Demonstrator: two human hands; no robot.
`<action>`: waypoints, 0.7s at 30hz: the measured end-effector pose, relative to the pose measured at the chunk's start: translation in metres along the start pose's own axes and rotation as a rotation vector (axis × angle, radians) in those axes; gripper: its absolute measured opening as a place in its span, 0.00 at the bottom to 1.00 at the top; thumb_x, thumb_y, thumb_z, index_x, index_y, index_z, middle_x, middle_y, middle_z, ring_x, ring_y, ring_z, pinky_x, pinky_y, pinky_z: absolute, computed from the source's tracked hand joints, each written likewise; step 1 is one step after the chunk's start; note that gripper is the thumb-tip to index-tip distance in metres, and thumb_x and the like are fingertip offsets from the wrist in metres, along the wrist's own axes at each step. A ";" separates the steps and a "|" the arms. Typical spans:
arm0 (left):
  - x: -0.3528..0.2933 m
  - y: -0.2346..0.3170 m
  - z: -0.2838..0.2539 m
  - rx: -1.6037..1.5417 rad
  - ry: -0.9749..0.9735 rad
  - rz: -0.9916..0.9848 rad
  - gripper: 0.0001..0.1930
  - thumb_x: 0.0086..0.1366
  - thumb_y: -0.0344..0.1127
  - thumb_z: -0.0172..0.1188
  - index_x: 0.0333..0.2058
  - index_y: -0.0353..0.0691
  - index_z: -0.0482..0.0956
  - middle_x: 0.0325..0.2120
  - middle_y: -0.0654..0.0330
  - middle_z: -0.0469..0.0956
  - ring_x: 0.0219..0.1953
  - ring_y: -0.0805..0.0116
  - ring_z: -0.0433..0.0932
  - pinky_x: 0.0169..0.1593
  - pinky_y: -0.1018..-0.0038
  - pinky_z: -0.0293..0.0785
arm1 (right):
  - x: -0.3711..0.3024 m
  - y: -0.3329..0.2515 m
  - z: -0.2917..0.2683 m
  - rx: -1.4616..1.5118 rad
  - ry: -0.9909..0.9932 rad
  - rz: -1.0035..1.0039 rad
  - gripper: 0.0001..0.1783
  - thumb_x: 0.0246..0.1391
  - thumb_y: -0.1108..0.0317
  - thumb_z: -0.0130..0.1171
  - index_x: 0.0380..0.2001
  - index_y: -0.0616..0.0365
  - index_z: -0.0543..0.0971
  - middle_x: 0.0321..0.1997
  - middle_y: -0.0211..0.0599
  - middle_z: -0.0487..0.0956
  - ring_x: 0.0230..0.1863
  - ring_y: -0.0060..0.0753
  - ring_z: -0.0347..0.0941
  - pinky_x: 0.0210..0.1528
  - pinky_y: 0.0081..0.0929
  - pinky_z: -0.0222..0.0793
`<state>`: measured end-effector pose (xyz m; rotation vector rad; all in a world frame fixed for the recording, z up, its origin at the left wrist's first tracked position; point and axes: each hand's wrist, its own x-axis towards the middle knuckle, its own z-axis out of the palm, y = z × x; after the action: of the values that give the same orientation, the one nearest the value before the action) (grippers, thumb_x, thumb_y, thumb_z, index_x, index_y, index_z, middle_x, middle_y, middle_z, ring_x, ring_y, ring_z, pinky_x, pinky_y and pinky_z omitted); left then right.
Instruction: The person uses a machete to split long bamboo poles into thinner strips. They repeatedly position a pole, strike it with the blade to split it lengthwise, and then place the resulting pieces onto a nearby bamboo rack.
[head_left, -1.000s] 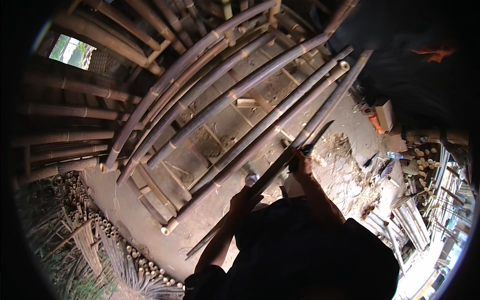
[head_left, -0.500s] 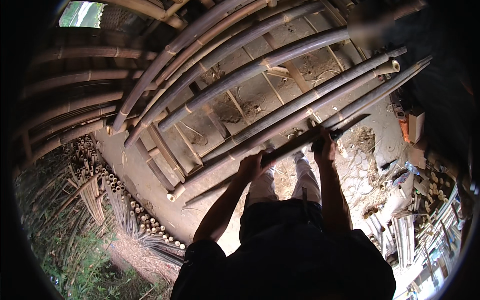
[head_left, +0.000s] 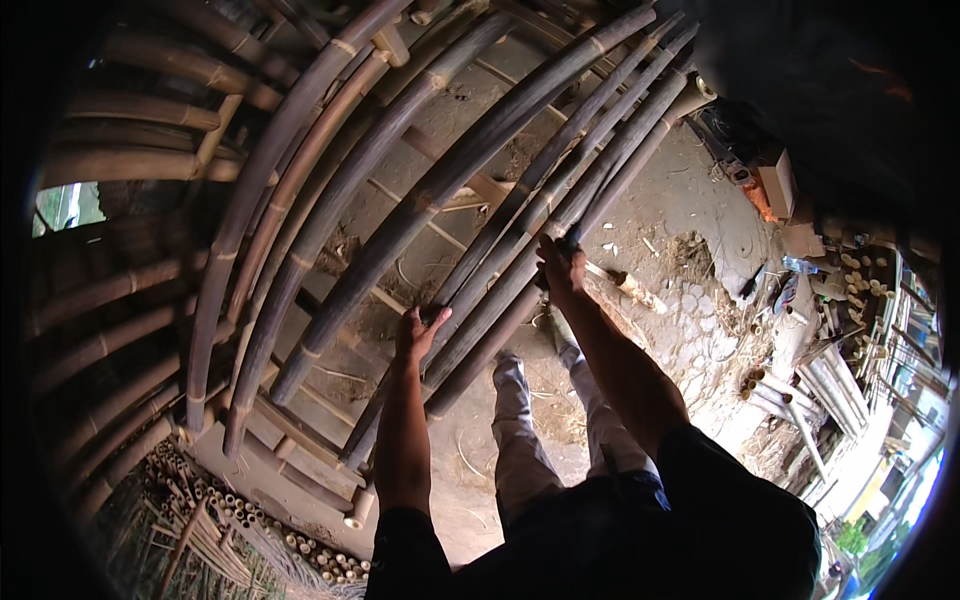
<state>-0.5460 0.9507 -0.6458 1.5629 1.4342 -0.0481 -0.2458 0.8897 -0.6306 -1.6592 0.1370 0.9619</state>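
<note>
Both arms raised. My left hand [head_left: 418, 330] is wrapped around a long dark round bamboo pole [head_left: 520, 260]; my right hand [head_left: 560, 268] is clamped on the same pole further along. The pole runs slantwise over the bamboo lattice frame [head_left: 300, 250] on the dirt floor [head_left: 690, 240], close against neighbouring poles. Risk, as I judge it: a loose hold lets the pole roll off the frame toward my grey-trousered legs [head_left: 520, 420].

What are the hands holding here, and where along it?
Both hands hold long dark bamboo poles: left hand near the lower stretch, right hand higher, around mid-length.
</note>
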 end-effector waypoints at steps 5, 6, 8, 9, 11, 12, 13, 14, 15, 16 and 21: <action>0.044 -0.023 0.010 0.092 -0.114 -0.047 0.48 0.48 0.74 0.62 0.47 0.28 0.76 0.42 0.39 0.79 0.47 0.43 0.78 0.49 0.59 0.74 | 0.036 0.038 -0.040 -0.030 0.129 -0.079 0.15 0.47 0.60 0.70 0.23 0.51 0.73 0.19 0.22 0.71 0.18 0.17 0.65 0.20 0.22 0.60; 0.050 -0.030 0.012 0.112 -0.099 -0.054 0.48 0.48 0.74 0.62 0.48 0.28 0.76 0.42 0.39 0.79 0.47 0.42 0.78 0.49 0.59 0.74 | 0.042 0.044 -0.044 -0.049 0.122 -0.084 0.16 0.48 0.58 0.70 0.23 0.52 0.73 0.21 0.24 0.72 0.21 0.19 0.67 0.23 0.23 0.63; 0.060 -0.024 0.021 0.144 -0.057 -0.047 0.46 0.49 0.73 0.62 0.47 0.29 0.76 0.41 0.39 0.79 0.47 0.42 0.78 0.49 0.59 0.74 | 0.057 0.051 -0.054 -0.046 0.161 -0.049 0.19 0.48 0.54 0.71 0.25 0.54 0.74 0.22 0.26 0.75 0.24 0.22 0.70 0.26 0.23 0.67; 0.064 -0.030 0.027 0.159 -0.040 -0.017 0.45 0.49 0.72 0.62 0.46 0.29 0.77 0.41 0.39 0.79 0.47 0.41 0.78 0.48 0.59 0.74 | 0.076 0.074 -0.058 -0.147 0.278 -0.225 0.19 0.48 0.53 0.71 0.25 0.53 0.74 0.23 0.27 0.75 0.24 0.22 0.71 0.26 0.24 0.67; 0.071 -0.049 0.035 0.223 -0.094 -0.057 0.49 0.49 0.74 0.60 0.51 0.28 0.74 0.46 0.36 0.77 0.51 0.40 0.75 0.52 0.56 0.72 | 0.074 0.072 -0.042 0.109 0.214 -0.047 0.19 0.49 0.52 0.70 0.26 0.52 0.74 0.24 0.29 0.76 0.24 0.23 0.72 0.27 0.25 0.69; 0.071 -0.060 0.041 0.241 -0.094 -0.052 0.52 0.50 0.75 0.58 0.55 0.26 0.71 0.50 0.34 0.74 0.55 0.39 0.72 0.56 0.56 0.69 | 0.077 0.073 -0.039 0.115 0.142 -0.025 0.18 0.49 0.52 0.70 0.29 0.52 0.75 0.24 0.26 0.75 0.24 0.21 0.70 0.27 0.24 0.67; 0.073 -0.058 0.046 0.232 -0.116 -0.066 0.53 0.50 0.76 0.58 0.55 0.26 0.70 0.51 0.34 0.73 0.56 0.39 0.71 0.57 0.56 0.68 | 0.084 0.076 -0.040 0.122 0.079 0.000 0.18 0.48 0.52 0.71 0.32 0.52 0.76 0.24 0.23 0.74 0.25 0.19 0.69 0.27 0.24 0.66; 0.074 -0.053 0.049 0.229 -0.139 -0.081 0.54 0.50 0.76 0.57 0.56 0.26 0.69 0.52 0.34 0.72 0.57 0.38 0.70 0.58 0.56 0.67 | 0.089 0.079 -0.037 0.164 0.104 -0.023 0.20 0.48 0.50 0.71 0.32 0.53 0.76 0.26 0.24 0.75 0.28 0.21 0.68 0.28 0.26 0.65; 0.076 -0.048 0.051 0.226 -0.161 -0.097 0.54 0.50 0.76 0.57 0.57 0.25 0.68 0.53 0.34 0.71 0.58 0.38 0.69 0.59 0.56 0.67 | 0.094 0.080 -0.037 0.177 0.174 0.001 0.21 0.47 0.50 0.71 0.32 0.53 0.76 0.26 0.24 0.75 0.27 0.21 0.68 0.27 0.27 0.65; 0.075 -0.055 0.051 0.224 -0.172 -0.109 0.54 0.51 0.76 0.56 0.57 0.26 0.69 0.53 0.34 0.71 0.57 0.38 0.69 0.59 0.56 0.67 | 0.091 0.075 -0.026 0.185 0.223 0.037 0.21 0.47 0.50 0.71 0.31 0.53 0.76 0.26 0.25 0.74 0.27 0.22 0.67 0.26 0.27 0.64; 0.058 -0.046 0.062 0.435 0.170 0.007 0.45 0.56 0.71 0.57 0.54 0.30 0.71 0.50 0.39 0.74 0.53 0.42 0.72 0.56 0.56 0.68 | 0.073 0.048 -0.019 0.127 0.201 0.174 0.22 0.46 0.50 0.72 0.30 0.56 0.77 0.26 0.27 0.74 0.27 0.24 0.68 0.26 0.29 0.64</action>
<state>-0.5299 0.9451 -0.7410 1.9622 1.6270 -0.2420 -0.2149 0.8854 -0.7141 -1.6429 0.4753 0.8940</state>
